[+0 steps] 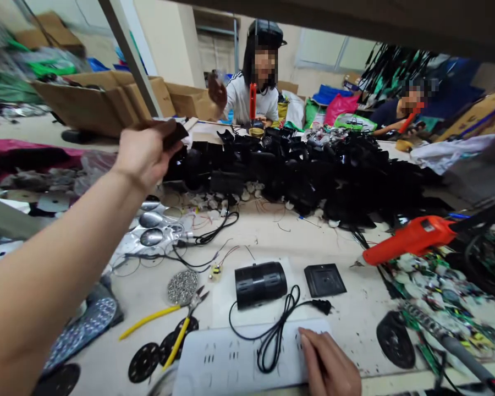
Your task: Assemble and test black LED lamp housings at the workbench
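My left hand [142, 151] reaches out to the far left of the bench, its fingers closed on a dark curved plastic piece [176, 133] beside a heap of black plastic shells [289, 168]. Close to me, my right hand [330, 363] rests on the right end of a white power strip [214, 355]. Its thumb and fingertips are drawn together, with nothing visible between them. A coiled black cord with a plug [322, 306] lies across the strip. This cord leads to a black cylindrical housing [260, 283] lying on its side. A square black plate [325, 279] sits right of the housing.
Yellow-handled cutters [181, 335] lie beside a dish of small screws [182, 286]. A red electric screwdriver [412, 239] and a soldering iron [449, 344] are at right, near piled circuit boards [421, 280]. Across the bench, a person [251, 99] sits; another person [396, 113] is farther right.
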`<state>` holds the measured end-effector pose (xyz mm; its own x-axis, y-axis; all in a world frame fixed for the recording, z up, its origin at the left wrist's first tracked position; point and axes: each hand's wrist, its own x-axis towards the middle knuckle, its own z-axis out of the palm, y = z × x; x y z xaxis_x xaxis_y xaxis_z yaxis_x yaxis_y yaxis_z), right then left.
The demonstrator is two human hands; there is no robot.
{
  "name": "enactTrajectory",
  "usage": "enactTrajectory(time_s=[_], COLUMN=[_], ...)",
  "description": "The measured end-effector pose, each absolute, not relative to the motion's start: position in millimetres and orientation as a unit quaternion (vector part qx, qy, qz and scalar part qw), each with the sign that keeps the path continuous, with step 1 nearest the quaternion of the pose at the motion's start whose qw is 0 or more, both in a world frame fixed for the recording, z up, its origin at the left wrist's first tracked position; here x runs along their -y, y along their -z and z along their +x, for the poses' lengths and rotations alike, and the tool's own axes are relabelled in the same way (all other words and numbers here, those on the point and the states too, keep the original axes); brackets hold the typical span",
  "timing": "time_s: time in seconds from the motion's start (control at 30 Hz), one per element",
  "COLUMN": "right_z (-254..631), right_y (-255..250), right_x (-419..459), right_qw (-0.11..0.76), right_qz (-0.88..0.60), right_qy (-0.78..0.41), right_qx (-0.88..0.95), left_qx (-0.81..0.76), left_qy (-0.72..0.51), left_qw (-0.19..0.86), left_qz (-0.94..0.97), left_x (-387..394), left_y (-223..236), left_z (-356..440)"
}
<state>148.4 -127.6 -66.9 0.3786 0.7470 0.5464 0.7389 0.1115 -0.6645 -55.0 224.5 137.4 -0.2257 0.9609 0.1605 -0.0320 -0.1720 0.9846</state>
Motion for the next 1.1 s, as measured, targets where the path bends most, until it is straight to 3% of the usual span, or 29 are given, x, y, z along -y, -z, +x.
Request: enactTrajectory(time_s=[0.1,0.2,0.3,0.37,0.47,0.6,0.77,1.1], right_z=[152.8,156.3,153.3,151.4,157.3,172.7,171.5,171.9], right_y=[28.0,-3.1,-14.9,-14.6,-10.0,-3.0,11.8,18.6], right_x=[112.0,93.1,78.4,72.9,67.3,56.5,41.9,31.7], right_qw=[0.538,0.567,0.535,0.51,0.523,0.514,0.422,0.396], right_qz=[-0.698,-0.65,-0.533,-0.525,-0.593,-0.686,-0.721,-0.697], right_qy=[-0.111,-0.363,-0.55,-0.581,-0.509,-0.362,-0.258,-0.158], right_qx=[0.459,0.353,0.357,0.357,0.34,0.366,0.486,0.576], left_qx=[-0.47,-0.309,-0.207,-0.214,-0.322,-0.496,-0.441,-0.45], left_qy=[-0.547,-0.395,-0.356,-0.349,-0.353,-0.3,-0.121,-0.203], left_qw=[0.402,0.392,0.417,0.463,0.534,0.427,0.442,0.372], left_qz=[0.564,0.771,0.811,0.786,0.697,0.694,0.771,0.786], left_x=[-129.2,-39.6,12.6,22.8,9.2,-29.3,-51.8,-30.6], left_y=[-125.1,-87.1,-47.6,-30.4,-17.5,-5.5,10.6,0.2], left_z=[-49.1,-38.9,-28.3,-25.1,-30.7,-43.8,-34.6,-28.9])
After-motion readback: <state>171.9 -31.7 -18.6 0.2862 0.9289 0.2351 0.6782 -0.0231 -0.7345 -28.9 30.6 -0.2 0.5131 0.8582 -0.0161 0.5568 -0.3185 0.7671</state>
